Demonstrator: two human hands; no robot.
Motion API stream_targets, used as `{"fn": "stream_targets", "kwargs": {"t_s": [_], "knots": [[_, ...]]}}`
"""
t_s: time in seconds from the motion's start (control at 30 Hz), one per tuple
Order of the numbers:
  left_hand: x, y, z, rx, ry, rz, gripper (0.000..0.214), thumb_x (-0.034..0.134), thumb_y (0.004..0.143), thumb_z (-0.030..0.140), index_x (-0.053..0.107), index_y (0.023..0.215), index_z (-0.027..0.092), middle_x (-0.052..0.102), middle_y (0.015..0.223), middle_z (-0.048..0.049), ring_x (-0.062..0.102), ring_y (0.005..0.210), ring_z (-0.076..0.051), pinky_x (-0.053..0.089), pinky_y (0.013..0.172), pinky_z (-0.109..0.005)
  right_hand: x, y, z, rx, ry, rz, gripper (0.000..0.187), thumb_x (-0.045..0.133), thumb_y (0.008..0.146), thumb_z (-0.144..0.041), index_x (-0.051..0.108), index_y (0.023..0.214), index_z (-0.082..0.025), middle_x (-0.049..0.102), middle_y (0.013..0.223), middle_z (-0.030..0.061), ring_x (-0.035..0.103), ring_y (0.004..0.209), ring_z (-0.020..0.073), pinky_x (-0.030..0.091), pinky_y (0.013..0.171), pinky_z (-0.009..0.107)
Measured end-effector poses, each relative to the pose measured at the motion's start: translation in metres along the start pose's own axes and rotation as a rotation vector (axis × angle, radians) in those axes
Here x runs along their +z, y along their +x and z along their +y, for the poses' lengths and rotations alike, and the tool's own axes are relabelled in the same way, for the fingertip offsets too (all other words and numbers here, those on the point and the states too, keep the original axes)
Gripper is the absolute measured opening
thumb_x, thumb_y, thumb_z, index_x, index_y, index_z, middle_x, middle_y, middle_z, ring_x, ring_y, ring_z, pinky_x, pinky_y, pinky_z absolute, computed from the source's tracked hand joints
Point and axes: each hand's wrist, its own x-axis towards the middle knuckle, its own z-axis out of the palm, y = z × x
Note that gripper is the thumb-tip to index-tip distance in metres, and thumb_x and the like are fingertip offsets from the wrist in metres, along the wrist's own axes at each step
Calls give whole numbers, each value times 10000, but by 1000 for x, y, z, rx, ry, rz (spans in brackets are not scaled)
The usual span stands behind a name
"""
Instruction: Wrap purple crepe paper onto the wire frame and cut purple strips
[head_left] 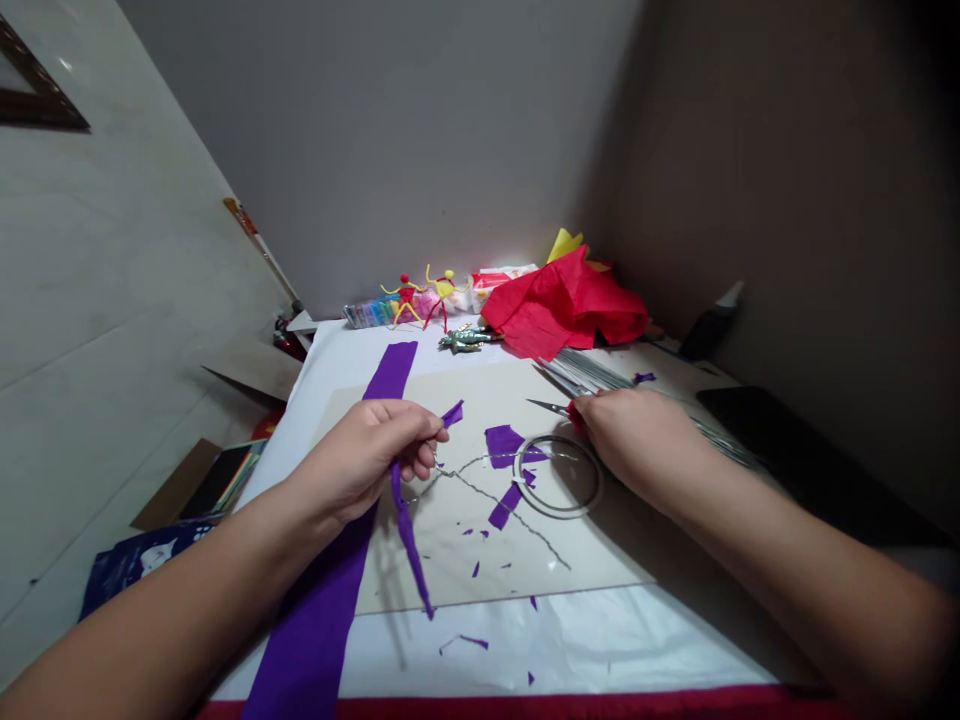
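Note:
My left hand (397, 435) pinches a twisted wire figure (480, 480), its bare wire limbs spreading to the right over the board. Purple crepe paper (409, 550) wraps part of the figure and hangs below my fingers. My right hand (619, 425) is closed around the red handles of a pair of scissors (551, 405), whose blades are apart and point left. Under and beside the scissors lie a coil of wire (559, 512) and cut purple paper pieces (504, 446). A long purple paper strip (319, 610) runs beneath my left forearm.
A pale board (600, 560) lies on the white-covered table. At the back stand two small wire figures (406, 295) near red crepe paper (574, 305) and a green-gold object (465, 340). Straight wires (592, 372) lie behind my right hand; a dark flat object (795, 440) is at right.

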Motion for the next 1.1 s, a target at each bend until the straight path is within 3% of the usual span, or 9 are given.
{"fn": "stream_targets", "kwargs": {"t_s": [0.17, 0.3, 0.57, 0.77, 0.97, 1.1], "knots": [[-6, 5, -2, -31, 78, -80, 166, 609, 721, 236, 641, 618, 110, 656, 576, -24, 560, 483, -72, 399, 480, -170, -4, 2, 0, 55, 2, -30, 219, 525, 777, -249, 635, 602, -180, 657, 639, 97, 599, 573, 242, 240, 456, 277], [-14, 10, -2, -48, 106, -99, 180, 626, 733, 284, 666, 678, 117, 693, 660, -46, 613, 568, -105, 436, 561, -207, -3, 5, 1, 97, 7, -37, 204, 492, 782, -190, 671, 687, -174, 668, 700, 114, 617, 621, 248, 273, 476, 282], [-30, 22, -4, -97, 218, -185, 157, 618, 726, 234, 692, 710, 97, 715, 712, -94, 627, 579, -118, 365, 448, -169, -3, 9, 1, 114, 48, -54, 252, 507, 788, -319, 687, 669, -188, 669, 693, 101, 626, 664, 239, 282, 489, 287], [-35, 26, -7, -134, 241, -251, 165, 618, 731, 234, 706, 714, 95, 725, 730, -97, 593, 513, -85, 406, 485, -172, -4, 7, -3, 128, 26, -49, 225, 470, 780, -182, 686, 718, -163, 670, 709, 130, 614, 635, 252, 291, 497, 293], [-39, 31, -10, -146, 218, -261, 206, 603, 766, 266, 699, 763, 83, 730, 785, -123, 642, 591, -111, 447, 556, -195, -1, 7, 2, 100, 65, -22, 251, 509, 799, -332, 688, 702, -185, 664, 693, 117, 603, 667, 256, 307, 515, 288], [-43, 34, -12, -158, 199, -268, 217, 616, 760, 284, 693, 786, 82, 732, 808, -129, 673, 659, -145, 476, 620, -228, 1, 6, 0, 76, 93, 43, 296, 451, 845, -341, 681, 793, -162, 657, 738, 129, 585, 643, 249, 296, 507, 294]]}}
